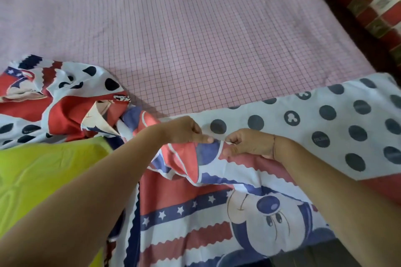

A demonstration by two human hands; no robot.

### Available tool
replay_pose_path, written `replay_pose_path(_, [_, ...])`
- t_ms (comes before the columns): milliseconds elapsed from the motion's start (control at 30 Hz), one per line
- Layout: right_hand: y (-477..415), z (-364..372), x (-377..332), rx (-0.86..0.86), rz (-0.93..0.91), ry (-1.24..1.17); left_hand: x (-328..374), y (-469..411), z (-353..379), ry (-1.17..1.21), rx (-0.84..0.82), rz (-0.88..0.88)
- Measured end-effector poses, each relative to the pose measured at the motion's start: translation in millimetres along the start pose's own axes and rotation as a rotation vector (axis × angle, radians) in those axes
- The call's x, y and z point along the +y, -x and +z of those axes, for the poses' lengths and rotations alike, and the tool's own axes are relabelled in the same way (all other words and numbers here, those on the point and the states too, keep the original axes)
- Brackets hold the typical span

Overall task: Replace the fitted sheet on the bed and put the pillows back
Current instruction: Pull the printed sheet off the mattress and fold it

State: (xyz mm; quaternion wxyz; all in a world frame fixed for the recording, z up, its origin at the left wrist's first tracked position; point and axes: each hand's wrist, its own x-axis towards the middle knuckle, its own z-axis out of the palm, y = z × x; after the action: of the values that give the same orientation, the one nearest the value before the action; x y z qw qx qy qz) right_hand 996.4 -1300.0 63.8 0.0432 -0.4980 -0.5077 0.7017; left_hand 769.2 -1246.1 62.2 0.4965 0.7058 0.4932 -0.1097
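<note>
Pink checked mattress (195,28) lies mostly bare beyond the left hand (184,130) and right hand (249,143), both pinching an edge of the printed sheet (217,201), spread only near them; fitting and pillows apparently remain.

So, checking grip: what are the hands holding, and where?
The left hand and right hand both pinch the cartoon-print sheet along its folded edge, side by side.

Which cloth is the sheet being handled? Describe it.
Find the pink checked mattress. Across its near edge lies the sheet, pinched by the left hand and right hand. Only it carries stripes, stars and polka dots; the neighbouring lime-green cloth is plain.
</note>
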Motion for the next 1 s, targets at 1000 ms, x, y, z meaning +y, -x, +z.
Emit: replay_pose_path(1000, [65, 224, 148, -0.305, 0.077, 0.273, -72, 188, 265, -0.104, 0.024, -0.242])
